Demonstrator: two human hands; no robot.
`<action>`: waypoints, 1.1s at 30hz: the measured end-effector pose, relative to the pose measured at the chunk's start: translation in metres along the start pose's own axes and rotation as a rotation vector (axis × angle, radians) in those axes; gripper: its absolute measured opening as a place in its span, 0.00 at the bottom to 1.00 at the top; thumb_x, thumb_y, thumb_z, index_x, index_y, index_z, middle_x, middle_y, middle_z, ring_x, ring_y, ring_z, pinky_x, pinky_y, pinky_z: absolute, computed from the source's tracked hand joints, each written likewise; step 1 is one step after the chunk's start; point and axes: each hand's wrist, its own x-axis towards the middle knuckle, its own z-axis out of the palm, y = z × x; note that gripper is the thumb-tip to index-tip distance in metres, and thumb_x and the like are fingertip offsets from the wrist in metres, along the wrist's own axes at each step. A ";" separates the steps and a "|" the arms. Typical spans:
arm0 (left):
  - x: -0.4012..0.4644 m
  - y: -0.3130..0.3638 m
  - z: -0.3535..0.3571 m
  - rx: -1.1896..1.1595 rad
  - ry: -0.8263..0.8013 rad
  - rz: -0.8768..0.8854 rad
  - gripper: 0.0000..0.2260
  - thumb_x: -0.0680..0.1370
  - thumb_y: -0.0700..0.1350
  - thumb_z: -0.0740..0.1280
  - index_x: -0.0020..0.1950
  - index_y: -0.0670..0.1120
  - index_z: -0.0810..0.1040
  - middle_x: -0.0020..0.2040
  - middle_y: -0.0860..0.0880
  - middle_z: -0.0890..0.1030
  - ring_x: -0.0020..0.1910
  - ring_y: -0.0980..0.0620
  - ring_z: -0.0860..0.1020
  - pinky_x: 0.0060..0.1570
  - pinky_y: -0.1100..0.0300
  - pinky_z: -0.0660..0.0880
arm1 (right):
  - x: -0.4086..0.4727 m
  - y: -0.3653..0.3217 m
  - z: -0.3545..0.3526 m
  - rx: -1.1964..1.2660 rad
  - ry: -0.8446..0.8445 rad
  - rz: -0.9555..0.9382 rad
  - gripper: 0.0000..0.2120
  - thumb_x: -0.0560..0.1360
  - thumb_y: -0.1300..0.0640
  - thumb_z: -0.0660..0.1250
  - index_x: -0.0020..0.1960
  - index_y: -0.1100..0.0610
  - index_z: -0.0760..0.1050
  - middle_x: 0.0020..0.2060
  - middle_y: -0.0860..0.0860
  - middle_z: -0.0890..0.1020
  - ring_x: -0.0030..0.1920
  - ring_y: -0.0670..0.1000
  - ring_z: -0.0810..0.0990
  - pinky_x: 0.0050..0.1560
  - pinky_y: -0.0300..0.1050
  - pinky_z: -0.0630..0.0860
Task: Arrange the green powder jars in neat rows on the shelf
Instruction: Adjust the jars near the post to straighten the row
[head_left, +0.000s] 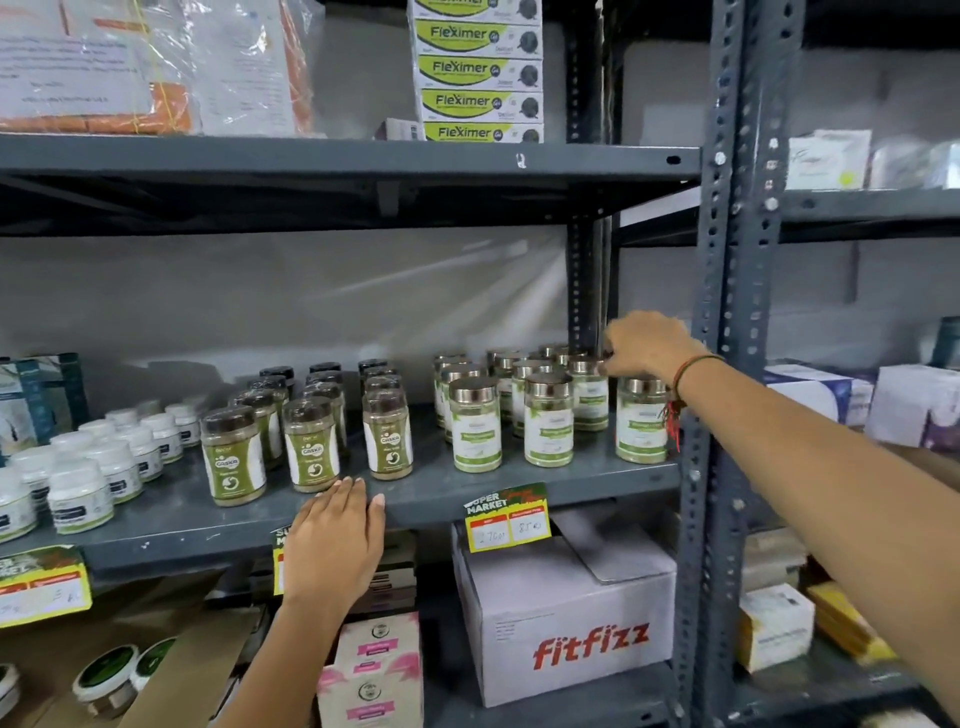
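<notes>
Green powder jars with silver lids and white-green labels (475, 423) stand in rows on the right part of the grey metal shelf (519, 493). One jar (641, 421) stands apart at the far right by the upright post. My right hand (641, 345) reaches in over the back jars, its fingers closed around the silver lid of a jar (589, 395) in the third row. My left hand (337, 535) lies flat and open on the shelf's front edge, holding nothing.
Dark-lidded green jars (387, 434) fill the shelf's middle, small white bottles (80, 493) the left. A price tag (506, 517) hangs on the edge. Below sits a Fitfizz carton (566, 623) and pink boxes (371, 670). Fleximer boxes (478, 70) are stacked above. A steel post (722, 312) stands right.
</notes>
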 end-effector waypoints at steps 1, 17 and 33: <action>0.000 0.001 0.000 0.000 0.003 -0.002 0.25 0.79 0.55 0.52 0.57 0.39 0.81 0.54 0.41 0.83 0.55 0.43 0.80 0.57 0.47 0.75 | 0.002 0.003 0.004 -0.042 -0.034 0.007 0.24 0.76 0.40 0.67 0.61 0.58 0.77 0.56 0.56 0.80 0.59 0.60 0.79 0.57 0.56 0.78; -0.001 0.000 0.002 -0.004 0.027 -0.010 0.25 0.79 0.55 0.53 0.56 0.39 0.82 0.53 0.41 0.84 0.54 0.43 0.81 0.56 0.47 0.75 | 0.019 0.007 0.028 -0.086 -0.100 0.001 0.18 0.74 0.45 0.68 0.56 0.57 0.78 0.47 0.54 0.78 0.48 0.56 0.76 0.48 0.52 0.77; -0.001 0.001 -0.003 0.007 0.000 -0.023 0.25 0.79 0.55 0.53 0.57 0.38 0.81 0.54 0.40 0.83 0.54 0.43 0.81 0.56 0.47 0.75 | 0.028 0.013 0.037 0.096 -0.079 -0.050 0.25 0.71 0.38 0.71 0.63 0.51 0.78 0.59 0.54 0.81 0.58 0.58 0.79 0.60 0.57 0.78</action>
